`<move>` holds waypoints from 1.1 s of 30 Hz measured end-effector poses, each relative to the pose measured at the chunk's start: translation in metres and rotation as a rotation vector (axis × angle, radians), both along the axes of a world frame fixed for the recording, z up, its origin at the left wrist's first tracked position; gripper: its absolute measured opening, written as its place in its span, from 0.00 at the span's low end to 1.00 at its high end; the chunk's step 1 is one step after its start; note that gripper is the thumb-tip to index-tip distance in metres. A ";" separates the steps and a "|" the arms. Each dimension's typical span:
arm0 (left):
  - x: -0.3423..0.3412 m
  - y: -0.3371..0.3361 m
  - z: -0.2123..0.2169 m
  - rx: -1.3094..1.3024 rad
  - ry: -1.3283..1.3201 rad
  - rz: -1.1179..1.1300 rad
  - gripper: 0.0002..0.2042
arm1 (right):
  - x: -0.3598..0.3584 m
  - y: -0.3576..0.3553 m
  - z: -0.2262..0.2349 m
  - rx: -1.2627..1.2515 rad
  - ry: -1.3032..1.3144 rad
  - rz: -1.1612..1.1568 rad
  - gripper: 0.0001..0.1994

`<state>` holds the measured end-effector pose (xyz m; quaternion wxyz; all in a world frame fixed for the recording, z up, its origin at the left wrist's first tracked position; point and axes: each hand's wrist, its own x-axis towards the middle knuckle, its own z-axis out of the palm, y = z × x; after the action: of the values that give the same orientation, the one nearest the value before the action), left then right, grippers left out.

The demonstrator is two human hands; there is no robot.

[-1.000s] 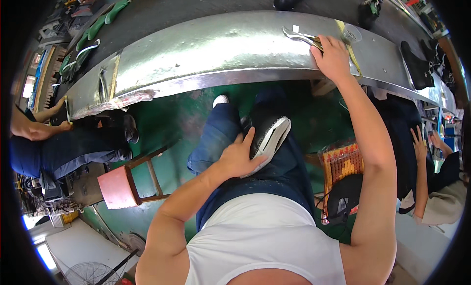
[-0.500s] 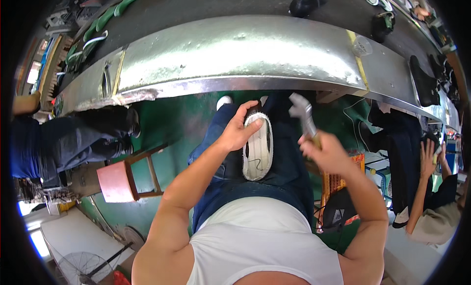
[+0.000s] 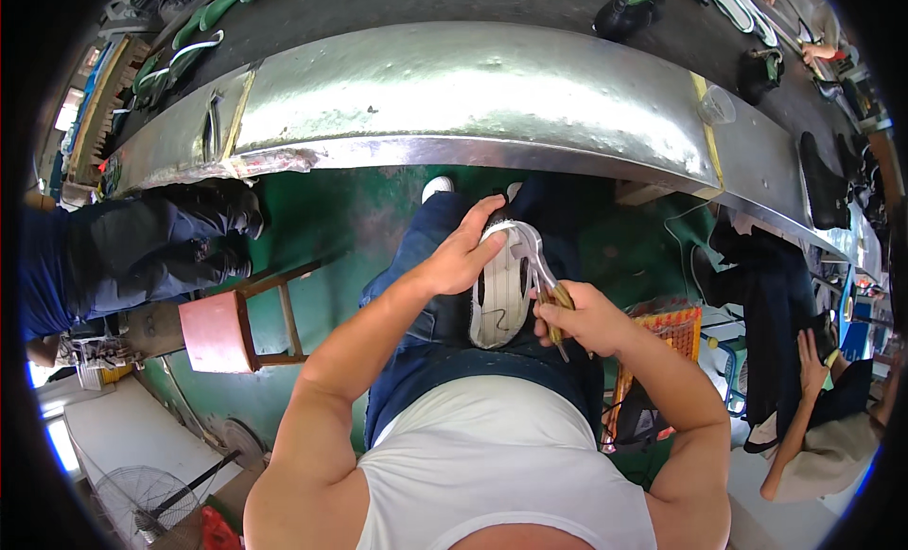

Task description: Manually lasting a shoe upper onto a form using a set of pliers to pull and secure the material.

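Observation:
Across my thighs lies a shoe upper on its last point(image 3: 501, 309), bottom up, showing a pale insole with a rough white rim. My left hand point(image 3: 463, 252) is closed around its far end, thumb lying over the edge of the bottom. My right hand point(image 3: 588, 321) holds a pair of lasting pincers point(image 3: 535, 257) by the handles. Their curved metal head reaches the shoe's far right rim, close to my left thumb; whether the jaws grip the edge I cannot tell.
A metal-edged workbench point(image 3: 454, 96) runs across the front, carrying black shoes point(image 3: 628, 13) and green lasts point(image 3: 219, 9). A pink-topped stool point(image 3: 219, 332) stands left, near another person's legs point(image 3: 161, 252). At right, a co-worker's hand point(image 3: 811, 366) is beside a dark shoe. A fan point(image 3: 142, 507) is lower left.
My right hand has brought the pincers left and down from beside the shoe to its rim. My left hand keeps its hold on the far end. The whole view has shifted slightly.

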<state>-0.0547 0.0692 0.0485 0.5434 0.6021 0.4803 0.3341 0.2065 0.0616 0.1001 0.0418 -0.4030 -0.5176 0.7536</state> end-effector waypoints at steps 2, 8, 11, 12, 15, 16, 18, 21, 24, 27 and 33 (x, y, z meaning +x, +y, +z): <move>0.000 0.005 -0.001 -0.022 0.097 0.015 0.26 | -0.001 0.010 0.003 -0.034 -0.118 -0.001 0.10; -0.008 0.018 -0.037 -0.293 -0.316 0.097 0.23 | -0.010 0.000 -0.067 0.524 -0.207 -0.054 0.11; -0.011 0.028 -0.027 -0.348 -0.260 0.026 0.24 | -0.013 0.001 -0.055 0.531 -0.248 -0.082 0.12; -0.010 0.028 -0.023 -0.389 -0.242 0.006 0.24 | -0.011 0.000 -0.044 0.473 -0.287 -0.057 0.12; 0.002 0.019 -0.025 -0.468 -0.380 0.144 0.25 | -0.007 0.002 -0.028 0.668 -0.373 0.051 0.14; 0.004 0.019 -0.026 -0.472 -0.381 0.139 0.25 | -0.007 0.003 -0.022 0.665 -0.377 0.047 0.14; 0.007 0.021 -0.027 -0.416 -0.260 0.146 0.28 | -0.009 0.009 -0.011 0.560 -0.431 0.104 0.16; 0.014 0.019 -0.019 -0.416 -0.305 0.210 0.28 | -0.006 0.011 -0.007 0.552 -0.482 0.144 0.17; 0.023 0.020 -0.014 -0.433 -0.141 0.291 0.28 | -0.004 0.010 -0.012 0.440 -0.441 0.115 0.17; 0.022 0.019 -0.025 -0.330 -0.159 0.296 0.27 | 0.007 0.015 -0.007 0.184 -0.310 0.096 0.18; 0.011 0.021 -0.025 -0.310 -0.101 0.201 0.26 | -0.006 -0.005 -0.016 0.344 -0.308 -0.052 0.20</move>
<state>-0.0441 0.0902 0.0234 0.6168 0.4427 0.5559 0.3385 0.2000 0.0563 0.0839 0.0498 -0.5132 -0.6283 0.5826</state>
